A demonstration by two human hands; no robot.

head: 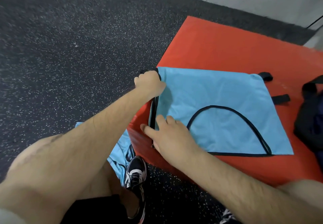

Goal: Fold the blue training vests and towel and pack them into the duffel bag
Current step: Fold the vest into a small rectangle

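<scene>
A red padded block [227, 45] stands on dark speckled rubber floor [70, 49]. On it the blue vest [218, 101] lies flat; my left hand [149, 82] grips its far corner, my right hand [167, 133] presses spread fingers on its near edge.

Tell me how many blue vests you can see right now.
2. One vest lies flat on the red box; a second vest is bunched on the floor beside the shoe. More may be hidden.

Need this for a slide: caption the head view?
Left hand grips a corner of the blue vest on the red box; right hand presses its edge.
</scene>
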